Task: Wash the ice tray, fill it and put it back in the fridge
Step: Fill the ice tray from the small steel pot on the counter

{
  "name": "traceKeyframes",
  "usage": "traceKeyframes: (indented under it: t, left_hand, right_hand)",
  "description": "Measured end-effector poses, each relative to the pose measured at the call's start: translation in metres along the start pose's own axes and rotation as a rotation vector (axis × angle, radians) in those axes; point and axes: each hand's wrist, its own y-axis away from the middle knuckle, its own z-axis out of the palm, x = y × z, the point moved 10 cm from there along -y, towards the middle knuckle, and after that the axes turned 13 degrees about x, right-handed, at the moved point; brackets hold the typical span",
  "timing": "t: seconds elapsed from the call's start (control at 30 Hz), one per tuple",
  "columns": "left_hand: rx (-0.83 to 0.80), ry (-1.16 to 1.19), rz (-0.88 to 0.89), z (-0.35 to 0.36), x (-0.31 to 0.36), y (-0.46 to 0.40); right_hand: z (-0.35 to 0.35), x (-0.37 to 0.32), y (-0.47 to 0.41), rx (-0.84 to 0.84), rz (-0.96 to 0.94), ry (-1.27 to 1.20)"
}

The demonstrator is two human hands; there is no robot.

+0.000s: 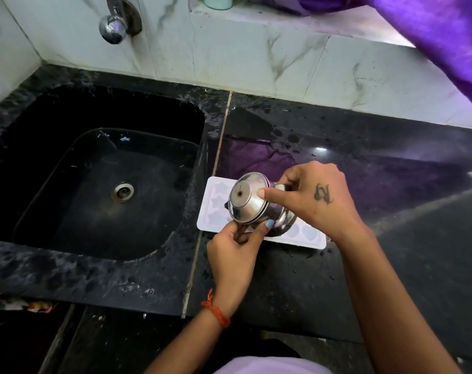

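Observation:
A pale lilac ice tray [216, 201] with star and heart moulds lies flat on the black counter, just right of the sink. Above it a small steel kettle [252, 205] with a lid is tipped toward the left. My right hand [318, 195] grips the kettle from the right, forefinger pressed on the lid. My left hand [233, 255] holds the kettle's lower rim from below, thumb against the steel. The kettle and hands hide the tray's middle. I cannot tell whether water is flowing.
A deep black sink [108, 168] with a steel drain fills the left. A chrome tap [113, 25] juts from the marbled wall tiles. The black counter [391, 201] is wet. Purple cloth [445, 36] hangs at the upper right above a ledge.

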Motion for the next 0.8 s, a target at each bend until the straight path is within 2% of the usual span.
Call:
traceKeyframes:
  t: [0.2,0.63,0.8]
  left_hand:
    - [-0.013,-0.034,0.044,0.004,0.009,0.002]
    - [-0.145,0.169,-0.276,0.029,-0.020,0.019]
    - [-0.171,0.207,-0.299,0.032,-0.020,0.022]
  right_hand:
    - [-0.006,0.016,0.003,0.028,0.072,-0.064]
    - [-0.013,0.009,0.011,0.015,-0.001,0.141]
    - [-0.014,0.005,0.012,0.020,-0.002,0.163]
